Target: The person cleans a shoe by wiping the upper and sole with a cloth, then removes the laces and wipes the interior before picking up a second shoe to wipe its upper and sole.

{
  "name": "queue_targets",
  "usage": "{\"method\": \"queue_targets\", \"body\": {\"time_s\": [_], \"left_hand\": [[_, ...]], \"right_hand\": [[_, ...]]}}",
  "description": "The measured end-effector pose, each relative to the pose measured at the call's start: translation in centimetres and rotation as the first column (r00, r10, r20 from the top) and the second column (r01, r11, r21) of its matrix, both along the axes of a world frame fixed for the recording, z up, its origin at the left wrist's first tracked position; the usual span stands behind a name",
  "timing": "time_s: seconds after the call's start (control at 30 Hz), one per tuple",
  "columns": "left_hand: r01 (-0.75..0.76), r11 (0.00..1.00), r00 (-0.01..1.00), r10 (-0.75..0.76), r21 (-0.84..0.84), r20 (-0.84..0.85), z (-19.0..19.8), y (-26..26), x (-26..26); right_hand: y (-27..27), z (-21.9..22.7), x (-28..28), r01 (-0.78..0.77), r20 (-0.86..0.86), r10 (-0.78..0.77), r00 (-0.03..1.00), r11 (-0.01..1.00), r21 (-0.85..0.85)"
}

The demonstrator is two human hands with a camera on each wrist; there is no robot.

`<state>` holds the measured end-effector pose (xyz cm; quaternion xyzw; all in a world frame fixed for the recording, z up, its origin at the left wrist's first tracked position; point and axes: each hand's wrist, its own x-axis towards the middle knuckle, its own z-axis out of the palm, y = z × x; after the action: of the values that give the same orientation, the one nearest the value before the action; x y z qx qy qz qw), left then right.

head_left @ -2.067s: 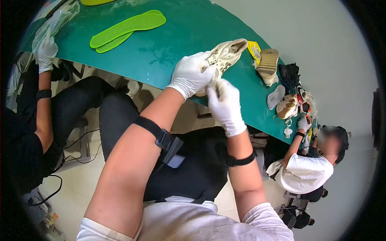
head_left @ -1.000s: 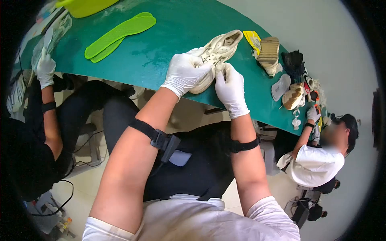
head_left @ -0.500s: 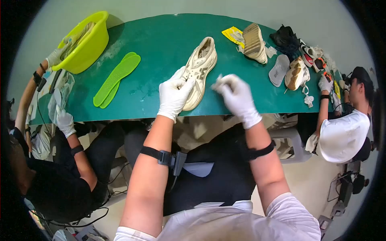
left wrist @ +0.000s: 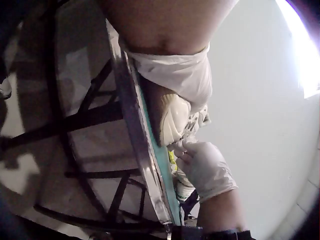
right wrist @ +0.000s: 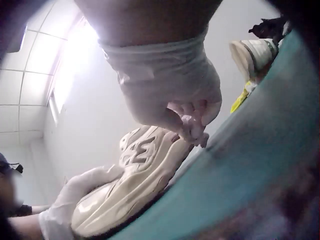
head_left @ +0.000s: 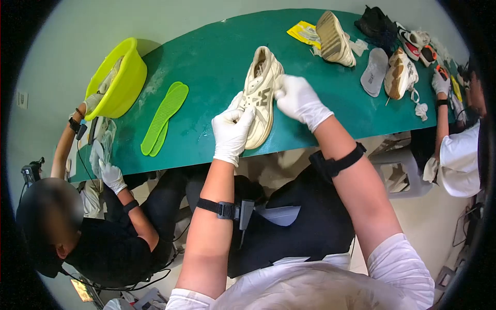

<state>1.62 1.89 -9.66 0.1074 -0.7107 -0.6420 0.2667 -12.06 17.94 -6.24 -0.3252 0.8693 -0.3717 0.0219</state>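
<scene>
A cream sneaker (head_left: pixel 264 116) with a grey letter on its side rests on the green table (head_left: pixel 206 67), toe toward me. My gloved left hand (head_left: pixel 231 132) grips its forefoot, thumb on top by the lace area. Close to the shoe's right side near the heel is my gloved right hand (head_left: pixel 299 101). Its fingers pinch a small crumpled white wipe (right wrist: pixel 194 131), seen in the right wrist view right at the edge of the sole. In the left wrist view, the cream toe (left wrist: pixel 175 120) shows beneath the left hand, with the right hand beyond it.
Two green insoles (head_left: pixel 164 121) lie at left, near a yellow-green basin (head_left: pixel 120 85). At back right are an upturned shoe (head_left: pixel 333 41), a yellow packet (head_left: pixel 304 32), a grey insole (head_left: pixel 373 72) and several more shoes. People work at both sides.
The head view has turned. My right hand has gone from the shoe's lace area, out to the right, then back in beside the heel with the wipe. The left hand keeps its grip.
</scene>
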Motion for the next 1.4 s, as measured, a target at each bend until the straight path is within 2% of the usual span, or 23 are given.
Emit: {"method": "queue_targets", "body": {"time_s": [0.07,0.13,0.3,0.47,0.53,0.6,0.67,0.7,0.73,0.77,0.8,0.87,0.9,0.93,0.97,1.0,1.03,1.1,1.13,1.17,1.2,1.33,1.4], "left_hand": [[0.016,1.0,1.0,-0.016,-0.007,0.009,0.0,-0.2,0.0],[0.004,1.0,1.0,-0.004,-0.014,-0.019,0.2,0.0,0.1],[0.008,0.999,0.999,-0.007,0.036,-0.038,-0.1,-0.2,-0.1],[-0.011,1.0,0.999,0.012,0.029,-0.03,0.1,-0.2,-0.2],[0.005,1.0,1.0,-0.006,0.023,0.024,0.3,-0.4,-0.2],[0.007,1.0,0.999,-0.007,0.017,0.042,0.8,-0.7,-0.4],[0.059,0.995,0.98,-0.041,-0.084,0.197,2.4,-0.8,0.0],[0.053,0.995,0.98,-0.036,-0.085,0.193,3.1,-1.1,0.0],[0.079,0.941,0.98,-0.014,-0.33,0.197,3.8,-1.5,0.0],[0.103,0.828,0.98,0.009,-0.551,0.197,4.4,-1.4,0.1],[0.021,0.74,0.993,0.063,-0.672,0.101,5.6,-0.9,0.3],[-0.166,0.604,0.984,0.156,-0.779,-0.089,8.2,0.2,1.1],[-0.208,0.532,0.978,0.133,-0.821,-0.161,10.1,1.2,1.7],[-0.142,0.613,0.989,0.111,-0.777,-0.093,12.2,2.7,2.7],[-0.047,0.698,0.997,-0.016,-0.714,-0.081,14.5,4.4,3.7],[-0.002,0.732,0.995,-0.064,-0.681,-0.072,16.6,6.2,5.0],[0.042,0.736,0.989,-0.124,-0.676,-0.074,18.2,7.7,6.4],[0.0,0.518,0.904,-0.366,-0.855,-0.222,19.7,8.8,8.3],[-0.006,-0.013,0.998,-0.056,-1.0,-0.006,21.0,11.6,11.5],[0.269,0.342,0.87,0.314,-0.9,0.379,25.5,15.7,12.0],[0.308,0.672,0.932,-0.072,-0.673,0.355,25.5,14.7,12.2],[0.318,0.679,0.922,-0.057,-0.662,0.384,24.6,14.6,12.8],[0.344,0.671,0.909,-0.062,-0.656,0.413,24.3,14.8,13.4]], "right_hand": [[0.2,-0.2,2.6,-0.044,0.051,0.044,0.998,0.999,0.001],[0.5,-0.1,4.5,-0.023,-0.001,0.023,1.0,0.998,0.051],[1.0,-2.0,7.5,-0.042,-0.135,0.025,0.99,0.991,-0.127],[2.0,-2.4,10.4,-0.079,-0.117,0.06,0.991,0.984,-0.159],[3.0,-1.9,10.1,-0.385,-0.049,0.382,0.923,0.904,-0.185],[4.6,-0.3,9.0,-0.271,0.107,0.318,0.942,0.908,-0.319],[6.1,-1.6,5.8,-0.135,0.071,0.188,0.98,0.876,-0.463],[6.8,-2.3,4.1,-0.051,0.102,0.12,0.988,0.857,-0.512],[7.6,-3.2,2.5,0.036,0.14,0.051,0.989,0.831,-0.555],[8.6,-4.9,1.0,0.091,0.142,-0.013,0.99,0.825,-0.558],[9.2,-6.1,0.1,0.146,0.147,-0.075,0.986,0.815,-0.561],[9.7,-4.9,1.4,0.153,0.119,-0.106,0.987,0.833,-0.531],[9.8,-4.3,2.0,0.165,0.09,-0.139,0.986,0.848,-0.503],[9.8,-3.9,2.1,0.156,0.093,-0.126,0.988,0.852,-0.499],[9.9,-3.8,2.2,0.138,0.028,-0.141,0.99,0.874,-0.466],[10.0,-3.9,2.3,0.121,-0.038,-0.152,0.988,0.894,-0.432],[9.9,-4.3,2.1,0.123,-0.006,-0.142,0.99,0.874,-0.469],[10.0,-4.6,1.9,0.132,0.037,-0.131,0.991,0.865,-0.484],[10.0,-4.7,1.7,0.151,0.078,-0.13,0.989,0.852,-0.501],[10.0,-5.3,1.3,0.16,0.103,-0.124,0.987,0.833,-0.529],[9.9,-5.4,1.3,0.165,0.164,-0.084,0.983,0.797,-0.581],[9.9,-4.8,1.0,0.195,0.196,-0.103,0.975,0.816,-0.543],[10.0,-4.9,0.8,0.164,0.197,-0.052,0.979,0.776,-0.61]]}}
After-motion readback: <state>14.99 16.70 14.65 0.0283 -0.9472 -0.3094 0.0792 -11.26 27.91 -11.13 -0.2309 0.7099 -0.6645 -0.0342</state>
